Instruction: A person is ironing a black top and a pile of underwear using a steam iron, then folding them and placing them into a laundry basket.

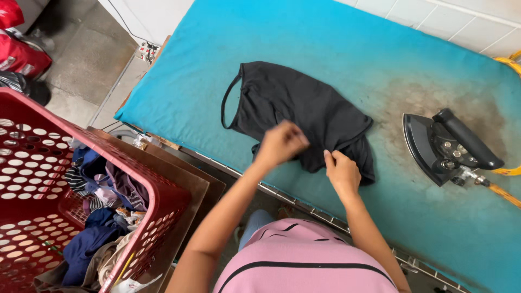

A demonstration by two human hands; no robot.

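A black top [293, 106] with thin straps lies partly flat on the blue ironing pad [347, 49]. My left hand [281, 144] pinches the garment's near edge, fingers closed on the cloth. My right hand [342, 172] grips the same hem a little to the right, where the fabric bunches up. A black iron [446, 147] rests on its side to the right of the garment, apart from both hands.
A red perforated laundry basket [32, 141] full of mixed clothes stands at my left. A yellow cord [504, 190] runs from the iron along the right edge. Brown scorch stains mark the pad near the iron. A white tiled wall lies behind.
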